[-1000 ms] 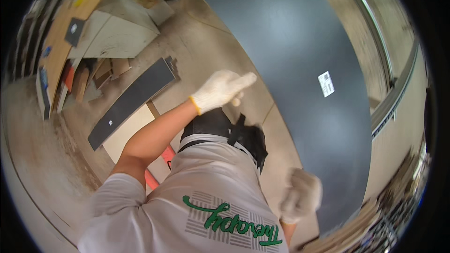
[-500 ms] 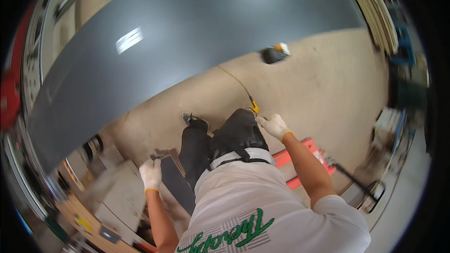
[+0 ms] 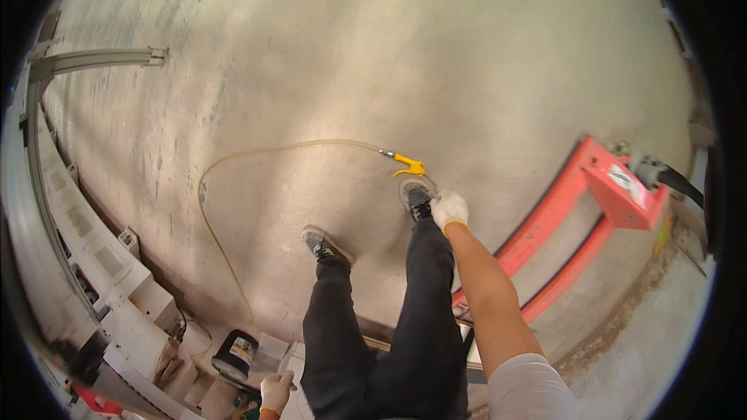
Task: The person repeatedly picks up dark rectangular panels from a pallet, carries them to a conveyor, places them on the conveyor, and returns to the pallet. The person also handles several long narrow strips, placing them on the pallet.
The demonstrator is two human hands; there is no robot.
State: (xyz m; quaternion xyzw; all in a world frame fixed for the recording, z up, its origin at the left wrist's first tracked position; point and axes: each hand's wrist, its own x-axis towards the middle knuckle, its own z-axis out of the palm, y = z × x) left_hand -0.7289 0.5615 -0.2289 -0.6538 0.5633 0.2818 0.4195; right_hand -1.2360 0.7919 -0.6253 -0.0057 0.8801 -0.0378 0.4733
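Black bucket [image 3: 235,355], left gloved hand [image 3: 275,393]: well lower-left of yellow air blow gun [image 3: 410,164], which lies on floor [image 3: 506,93]. Left fingers curled, hold unclear. Right gloved hand [image 3: 450,210] just lower-right, finger state unreadable; red pallet jack [image 3: 545,219] farther right. Likely walking; next footing must clear hose [image 3: 311,142].

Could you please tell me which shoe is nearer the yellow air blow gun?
The right shoe, beside the right hand in the picture: it shows just below the yellow air blow gun, while the left shoe stands farther away.
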